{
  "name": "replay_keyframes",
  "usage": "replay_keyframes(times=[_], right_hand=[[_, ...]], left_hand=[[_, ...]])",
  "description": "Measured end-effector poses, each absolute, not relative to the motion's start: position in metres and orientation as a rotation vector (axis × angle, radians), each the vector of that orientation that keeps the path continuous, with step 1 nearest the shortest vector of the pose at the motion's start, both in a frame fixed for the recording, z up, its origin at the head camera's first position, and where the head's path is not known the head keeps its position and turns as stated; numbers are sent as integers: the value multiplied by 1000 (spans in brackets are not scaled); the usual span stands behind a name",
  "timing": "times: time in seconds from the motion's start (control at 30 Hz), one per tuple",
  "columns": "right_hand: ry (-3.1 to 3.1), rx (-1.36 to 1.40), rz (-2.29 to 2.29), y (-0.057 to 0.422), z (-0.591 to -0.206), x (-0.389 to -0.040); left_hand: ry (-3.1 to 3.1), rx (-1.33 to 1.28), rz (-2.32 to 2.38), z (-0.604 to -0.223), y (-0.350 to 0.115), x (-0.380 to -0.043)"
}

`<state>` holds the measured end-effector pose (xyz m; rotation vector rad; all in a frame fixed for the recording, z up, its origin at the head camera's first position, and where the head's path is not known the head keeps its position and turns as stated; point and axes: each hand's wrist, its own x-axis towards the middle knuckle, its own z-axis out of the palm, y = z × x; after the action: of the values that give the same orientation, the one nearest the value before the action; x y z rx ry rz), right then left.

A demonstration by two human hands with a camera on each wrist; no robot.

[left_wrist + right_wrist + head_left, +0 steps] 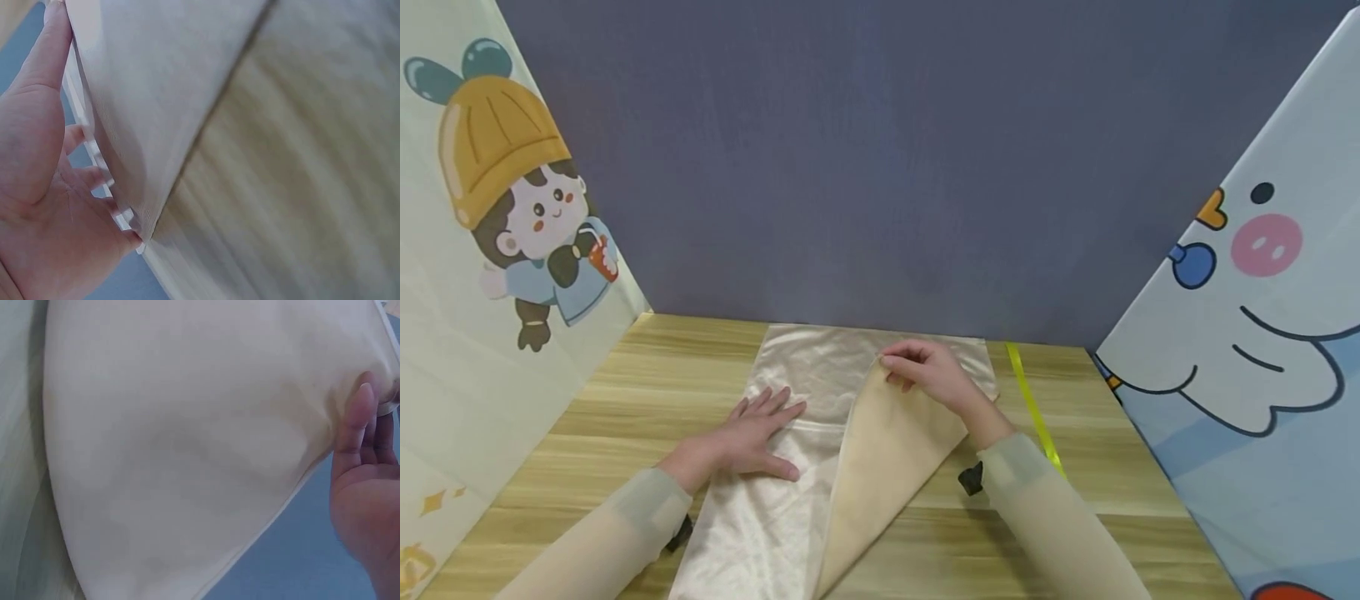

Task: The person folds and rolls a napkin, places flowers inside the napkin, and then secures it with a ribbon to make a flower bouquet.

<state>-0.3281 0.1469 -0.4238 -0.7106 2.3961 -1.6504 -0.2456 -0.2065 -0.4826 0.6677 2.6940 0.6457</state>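
A satin cloth (760,533), pale and shiny, lies lengthwise on the wooden table. Its right side is turned over towards the middle, showing a matte beige underside (880,467) in a slanting fold. My left hand (752,437) rests on the shiny part with its fingers spread; the left wrist view shows the palm of that hand (56,187) beside the cloth's edge. At the upper end of the fold, my right hand (932,375) pinches the cloth's corner between thumb and fingers. In the right wrist view the thumb (359,406) presses on the beige side.
A yellow strip (1033,408) runs along the wooden table (1120,475) to the right of the cloth. A dark grey wall (865,167) stands behind. Printed panels with cartoon figures flank the table on the left (445,400) and right (1217,350).
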Motion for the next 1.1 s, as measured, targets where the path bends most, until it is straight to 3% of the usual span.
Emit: replay_keyframes(times=[1.1], right_hand=[[2329, -812, -1688, 93, -420, -357]], left_hand=[[2739, 716, 571, -485, -193, -222]])
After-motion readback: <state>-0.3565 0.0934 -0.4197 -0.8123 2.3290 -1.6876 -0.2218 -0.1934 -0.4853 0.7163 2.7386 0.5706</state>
